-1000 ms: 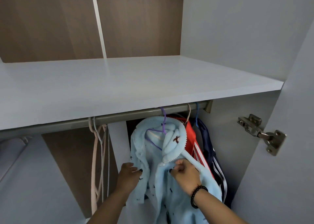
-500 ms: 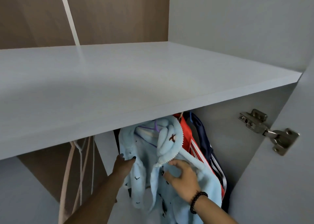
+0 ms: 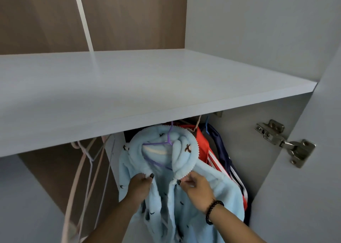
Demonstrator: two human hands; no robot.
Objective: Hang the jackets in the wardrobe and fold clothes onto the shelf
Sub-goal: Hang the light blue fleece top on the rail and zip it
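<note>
Left hand: the left hand (image 3: 140, 185) holds the left front edge of the blue jacket (image 3: 217, 191), just under the collar. Its fingers are curled round the soft cloth.
Right hand: the right hand (image 3: 196, 187) pinches the right front edge of the same jacket, just under the zigzag trim of the hood. A black bead bracelet (image 3: 213, 211) sits on that wrist.
Hands together: the two hands are near each other, with the open front of the jacket between them.
Blue jacket: it is fluffy and light blue with small dark marks on it. It hangs on a purple hanger (image 3: 167, 145) below the shelf (image 3: 129, 88). Its hood is folded open at the top, and the purple hanger shows inside.
Red jacket: a red jacket (image 3: 203, 148) with white stripes hangs just behind the blue one, on its right side, touching it.
Dark jacket: a dark blue jacket (image 3: 221, 147) with white stripes hangs next, close to the wardrobe wall.
Shelf: it is wide and white and sits above the hanging clothes. It hides the rail, so how the hooks sit cannot be seen.
Spare hangers: a bunch of pale pink and white hangers (image 3: 88, 171) hangs to the left with no clothes on it, apart from the jackets.
Door: the door is on the right, with a metal hinge (image 3: 284, 143) on it.
</note>
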